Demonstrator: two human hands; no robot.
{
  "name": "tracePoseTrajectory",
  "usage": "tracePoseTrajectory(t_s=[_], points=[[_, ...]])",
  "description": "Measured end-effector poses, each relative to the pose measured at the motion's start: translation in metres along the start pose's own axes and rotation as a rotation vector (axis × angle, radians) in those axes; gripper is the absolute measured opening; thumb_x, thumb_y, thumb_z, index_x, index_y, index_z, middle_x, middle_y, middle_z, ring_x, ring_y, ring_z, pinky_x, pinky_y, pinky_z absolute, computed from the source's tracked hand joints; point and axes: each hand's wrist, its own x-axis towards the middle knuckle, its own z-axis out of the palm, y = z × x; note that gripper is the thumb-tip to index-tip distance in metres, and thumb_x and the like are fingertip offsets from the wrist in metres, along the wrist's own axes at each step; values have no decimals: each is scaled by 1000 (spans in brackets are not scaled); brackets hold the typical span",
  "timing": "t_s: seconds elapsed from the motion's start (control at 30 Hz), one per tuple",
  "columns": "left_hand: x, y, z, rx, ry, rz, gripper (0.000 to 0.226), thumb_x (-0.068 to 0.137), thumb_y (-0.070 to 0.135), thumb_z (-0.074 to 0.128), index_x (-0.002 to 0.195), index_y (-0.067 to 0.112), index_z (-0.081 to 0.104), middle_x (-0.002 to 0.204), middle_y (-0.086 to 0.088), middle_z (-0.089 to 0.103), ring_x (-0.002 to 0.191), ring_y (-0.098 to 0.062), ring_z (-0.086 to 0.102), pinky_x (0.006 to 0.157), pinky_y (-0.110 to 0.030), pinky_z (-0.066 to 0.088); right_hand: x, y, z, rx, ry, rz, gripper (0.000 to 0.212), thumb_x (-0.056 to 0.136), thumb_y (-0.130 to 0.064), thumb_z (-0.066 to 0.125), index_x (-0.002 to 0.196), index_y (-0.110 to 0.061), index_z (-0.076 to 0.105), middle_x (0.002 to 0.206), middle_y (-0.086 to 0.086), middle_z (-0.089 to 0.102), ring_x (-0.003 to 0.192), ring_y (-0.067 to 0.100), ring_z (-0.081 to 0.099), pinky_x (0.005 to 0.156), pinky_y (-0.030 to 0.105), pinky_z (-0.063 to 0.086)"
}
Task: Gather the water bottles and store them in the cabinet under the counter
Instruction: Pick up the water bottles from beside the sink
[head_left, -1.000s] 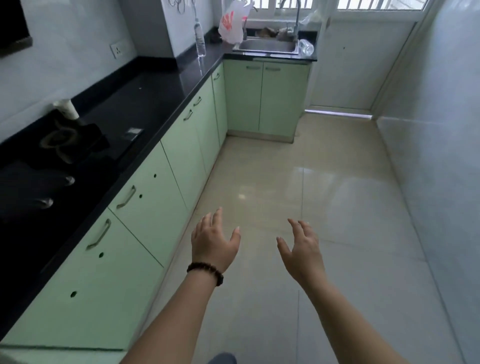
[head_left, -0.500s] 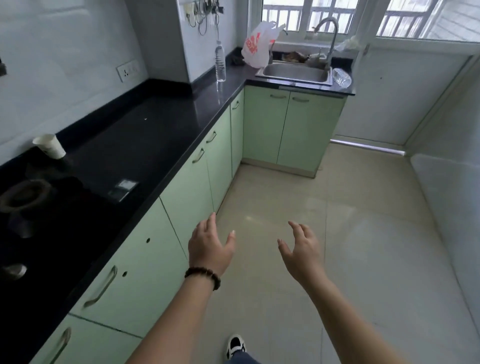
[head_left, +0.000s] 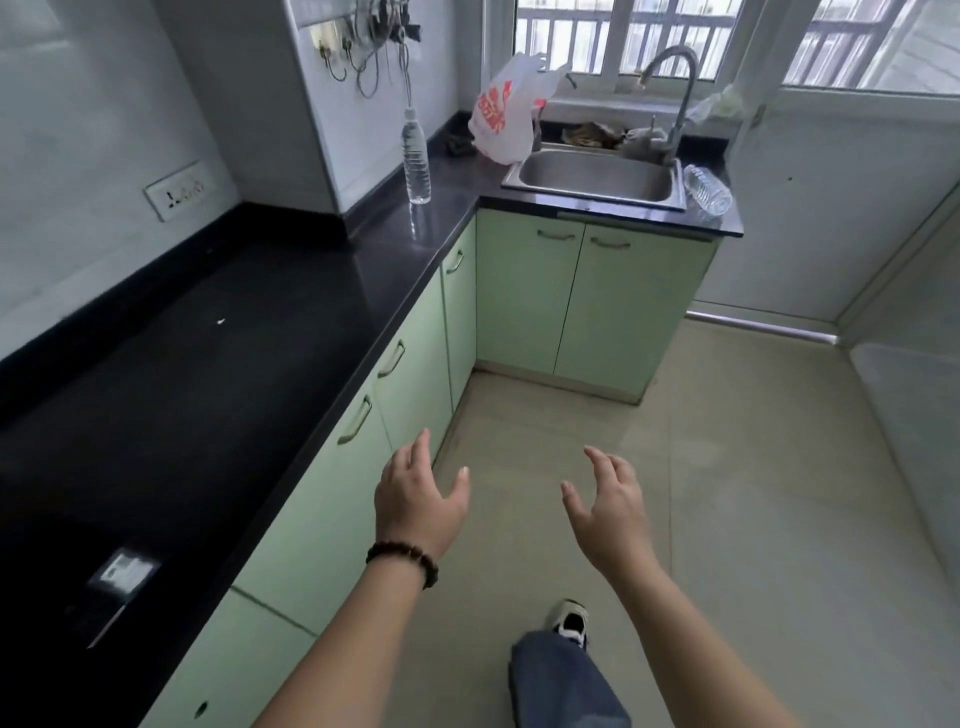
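Hands first, in the head view: the left hand (head_left: 415, 501) and the right hand (head_left: 608, 506) are both held out in front of the person above the floor (head_left: 753, 493), palms turned toward each other, well apart from any bottle. The grip of each is spread, with fingers loose and slightly bent, holding nothing. A dark bead bracelet (head_left: 404, 558) sits on the left wrist. Below the arms a leg in blue jeans (head_left: 563, 680) and a black and white shoe (head_left: 570, 621) show on the floor.

The black table (head_left: 218, 364) runs along the left wall and turns the corner toward the window. An upright water bottle (head_left: 415, 156) stands on it near the corner, just beside the white wall column, clear plastic with its cap on. A second water bottle (head_left: 707, 189) lies on its side on the table's far right end, just beside the right rim of the steel sink (head_left: 597, 179). A curved tap (head_left: 675, 88) rises behind the sink, and a white plastic bag (head_left: 506, 114) with red print stands at the sink's left back corner.

Under the table the pale green cabinet doors (head_left: 587, 306) are all closed, each with a metal handle. A wall socket (head_left: 179, 189) is set in the tiles on the left, and hooks (head_left: 358, 52) with cords hang on the column above the upright bottle. A small light card (head_left: 122, 571) lies on the table's near end.
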Motion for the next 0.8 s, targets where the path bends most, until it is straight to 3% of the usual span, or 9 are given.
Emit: tracePoseTrajectory(t_s=[0.43,0.8], points=[[298,136,73,53,82,8,69,90,43,54,148,13,31,145,-10,43,134,-25,39,109,-40,33,338,-18,-58,11,31,-84,56,93,-32,54,144,-19,36,147,8,33,135,23,30,105,34,32],[477,133,97,79,144,-54,68,89,42,57,146,12,36,144,-11,43,134,-26,37,110,-42,33,524,-60,-13,-21,-65,-152,56,93,-32,54,144,-21,35,147,6,33,135,22,30,102,33,35]])
